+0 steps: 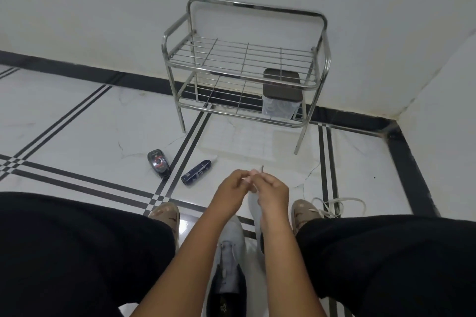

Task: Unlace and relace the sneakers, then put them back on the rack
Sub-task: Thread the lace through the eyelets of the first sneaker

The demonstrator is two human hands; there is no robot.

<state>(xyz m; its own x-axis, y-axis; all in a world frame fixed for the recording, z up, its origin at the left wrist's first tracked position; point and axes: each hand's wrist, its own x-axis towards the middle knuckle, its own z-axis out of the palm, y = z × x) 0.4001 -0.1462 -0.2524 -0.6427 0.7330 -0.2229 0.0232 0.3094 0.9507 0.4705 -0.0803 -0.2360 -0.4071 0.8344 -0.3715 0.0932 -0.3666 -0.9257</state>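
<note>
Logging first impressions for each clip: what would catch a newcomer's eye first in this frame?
Most likely the left hand and right hand, meeting at centre and pinching something small that is too blurred to identify. Below them, a grey sneaker lies on the floor between the person's knees. Behind, a chrome rack stands against the wall, a dark-lidded container on its lower shelf.

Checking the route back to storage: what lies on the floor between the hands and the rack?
In the head view, only bare white tile lies between the hands and the rack. The blue bottle sits off to the left.
</note>
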